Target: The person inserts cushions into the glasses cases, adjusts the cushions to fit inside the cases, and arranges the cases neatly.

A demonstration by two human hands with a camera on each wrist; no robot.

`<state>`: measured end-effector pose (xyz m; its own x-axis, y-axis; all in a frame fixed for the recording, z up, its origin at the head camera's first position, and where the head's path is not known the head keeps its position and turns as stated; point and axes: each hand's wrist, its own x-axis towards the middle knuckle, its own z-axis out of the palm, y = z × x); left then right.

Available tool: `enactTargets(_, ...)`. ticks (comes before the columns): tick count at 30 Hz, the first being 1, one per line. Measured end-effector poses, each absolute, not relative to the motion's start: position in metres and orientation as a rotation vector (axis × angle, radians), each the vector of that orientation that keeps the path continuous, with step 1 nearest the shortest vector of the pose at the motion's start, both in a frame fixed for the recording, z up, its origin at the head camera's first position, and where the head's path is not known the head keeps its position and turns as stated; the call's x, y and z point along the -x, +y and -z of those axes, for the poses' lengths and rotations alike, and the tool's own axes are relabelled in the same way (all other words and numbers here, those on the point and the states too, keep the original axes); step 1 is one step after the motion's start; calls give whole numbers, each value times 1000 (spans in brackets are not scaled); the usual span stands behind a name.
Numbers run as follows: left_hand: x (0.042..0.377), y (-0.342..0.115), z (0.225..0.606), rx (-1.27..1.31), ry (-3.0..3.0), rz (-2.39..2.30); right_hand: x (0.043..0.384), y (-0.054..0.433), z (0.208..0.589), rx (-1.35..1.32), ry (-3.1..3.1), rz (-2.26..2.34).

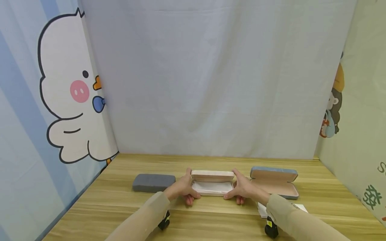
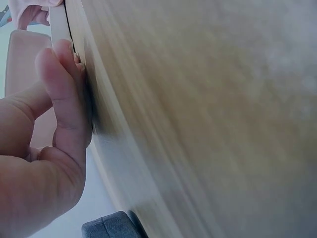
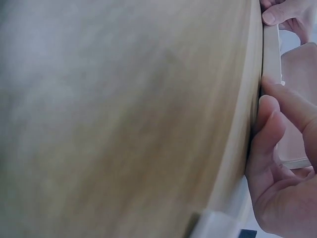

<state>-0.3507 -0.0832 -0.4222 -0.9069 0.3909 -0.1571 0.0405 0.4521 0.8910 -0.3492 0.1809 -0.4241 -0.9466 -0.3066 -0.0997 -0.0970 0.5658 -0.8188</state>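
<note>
Pale, oblong, hard-looking hinged case (image 1: 212, 193) is gripped btwn L hand (image 1: 184, 188) & R hand (image 1: 243, 188); ends should be pressed evenly, w/ lid (image 1: 212, 174) kept square.

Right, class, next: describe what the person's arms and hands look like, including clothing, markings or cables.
The left sleeve and right sleeve are long and pale beige. At each wrist is a small black device, the left device and right device, each with a yellow mark. The left hand and right hand show no gloves. No cables are visible.
</note>
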Motion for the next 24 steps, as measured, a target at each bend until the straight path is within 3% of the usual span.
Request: enactTargets(24,351,-90,427,-280,2107,-1662,349,187,424,428,2394,1474)
